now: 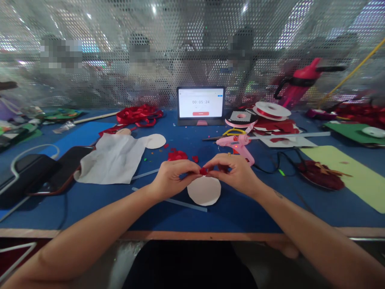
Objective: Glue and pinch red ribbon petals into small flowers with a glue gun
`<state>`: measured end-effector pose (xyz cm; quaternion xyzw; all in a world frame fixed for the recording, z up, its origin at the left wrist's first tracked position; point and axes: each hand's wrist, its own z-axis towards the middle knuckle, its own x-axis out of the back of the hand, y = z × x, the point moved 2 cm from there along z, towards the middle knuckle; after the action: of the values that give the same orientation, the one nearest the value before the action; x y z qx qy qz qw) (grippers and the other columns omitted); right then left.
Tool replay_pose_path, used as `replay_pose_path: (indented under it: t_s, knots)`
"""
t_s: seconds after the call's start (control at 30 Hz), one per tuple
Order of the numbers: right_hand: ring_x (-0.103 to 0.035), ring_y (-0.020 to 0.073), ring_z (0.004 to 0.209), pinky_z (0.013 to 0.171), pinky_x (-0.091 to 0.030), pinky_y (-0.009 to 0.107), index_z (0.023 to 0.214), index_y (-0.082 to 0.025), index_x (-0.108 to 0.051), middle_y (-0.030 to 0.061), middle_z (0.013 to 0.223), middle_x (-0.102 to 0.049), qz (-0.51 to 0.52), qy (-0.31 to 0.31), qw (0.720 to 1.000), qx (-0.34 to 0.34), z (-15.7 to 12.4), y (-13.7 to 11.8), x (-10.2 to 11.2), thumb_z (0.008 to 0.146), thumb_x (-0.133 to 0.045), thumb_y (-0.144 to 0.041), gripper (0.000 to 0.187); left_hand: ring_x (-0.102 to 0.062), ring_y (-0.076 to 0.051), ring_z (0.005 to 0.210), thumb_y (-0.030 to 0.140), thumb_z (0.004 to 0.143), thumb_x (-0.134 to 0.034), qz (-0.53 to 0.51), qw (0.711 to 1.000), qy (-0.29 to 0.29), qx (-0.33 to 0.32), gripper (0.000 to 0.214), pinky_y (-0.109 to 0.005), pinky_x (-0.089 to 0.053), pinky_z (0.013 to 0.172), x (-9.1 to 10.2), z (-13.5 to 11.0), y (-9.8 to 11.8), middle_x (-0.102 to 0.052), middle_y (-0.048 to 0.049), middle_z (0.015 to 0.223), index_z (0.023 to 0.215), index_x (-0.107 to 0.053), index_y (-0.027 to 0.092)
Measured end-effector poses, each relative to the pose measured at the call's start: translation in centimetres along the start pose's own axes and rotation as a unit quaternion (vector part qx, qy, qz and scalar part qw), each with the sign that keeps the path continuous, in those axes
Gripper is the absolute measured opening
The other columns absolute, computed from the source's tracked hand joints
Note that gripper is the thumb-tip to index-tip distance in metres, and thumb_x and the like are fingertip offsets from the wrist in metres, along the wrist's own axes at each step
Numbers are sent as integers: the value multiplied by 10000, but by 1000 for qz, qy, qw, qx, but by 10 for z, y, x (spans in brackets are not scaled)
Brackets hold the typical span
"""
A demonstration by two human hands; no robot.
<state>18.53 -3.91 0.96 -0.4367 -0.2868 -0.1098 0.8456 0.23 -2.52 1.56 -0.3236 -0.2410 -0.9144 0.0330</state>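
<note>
We find the left hand and the right hand brought together above the blue tabletop. Both hands are clamped on a small red piece, held between their fingertips. We cannot tell from this view whether the piece is ribbon or paper.

The piece sits directly above the upper edge of a white paper circle, which lies flat on the tabletop just below the hands. A long glue stick lies beside this circle, and a second glue stick runs out from behind the left hand. Red scraps lie just beyond the hands.

To the right of the hands, we note a pink glue gun on its side, near scissors with yellow handles. Beyond it stands a ribbon spool. To the left lie a white cloth sheet, a second paper circle touching its edge, and a heap of red ribbon. A tablet at the far edge displays a timer reading 00:05:24.
</note>
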Motion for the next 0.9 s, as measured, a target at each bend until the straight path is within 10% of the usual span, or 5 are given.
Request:
replay_pose_path:
  t_s: [0.9]
  knots:
    - [-594,127,705,638,-457,240,814,-180,-602,28,755,-654,-82,35,983,158,-4,-4,0,842,-541,-159,70,-662,-111,641,132,750,-616,-116,985,-34,121,22,-183,-542,627,-4,-3,-4,-686,-4,708,755,-623,153]
